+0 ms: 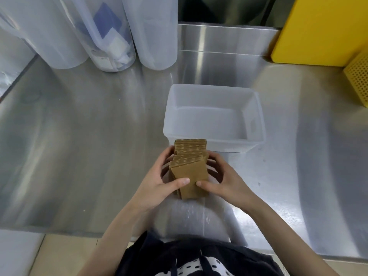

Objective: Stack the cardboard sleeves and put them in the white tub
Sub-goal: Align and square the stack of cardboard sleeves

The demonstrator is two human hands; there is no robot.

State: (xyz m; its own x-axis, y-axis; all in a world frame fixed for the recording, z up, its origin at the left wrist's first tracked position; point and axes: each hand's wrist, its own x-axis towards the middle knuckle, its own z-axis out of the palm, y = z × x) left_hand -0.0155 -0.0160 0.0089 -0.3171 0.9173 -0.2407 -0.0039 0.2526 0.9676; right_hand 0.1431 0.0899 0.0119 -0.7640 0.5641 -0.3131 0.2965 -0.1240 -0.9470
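Note:
A stack of brown corrugated cardboard sleeves (190,162) stands on edge on the steel counter, fanned slightly toward me. My left hand (159,184) grips its left side, thumb pressed on the front sleeve. My right hand (225,180) grips the right side, thumb also on the front face. Just behind the stack sits the white translucent tub (256,120), with nothing visible inside it; the stack's far end overlaps the tub's near wall in view.
Three tall translucent plastic containers (111,32) stand at the back left, one holding blue and white packets. A yellow box (322,30) and a perforated yellow holder (358,80) sit at the back right. The steel counter (79,136) stretches left, its front edge near my body.

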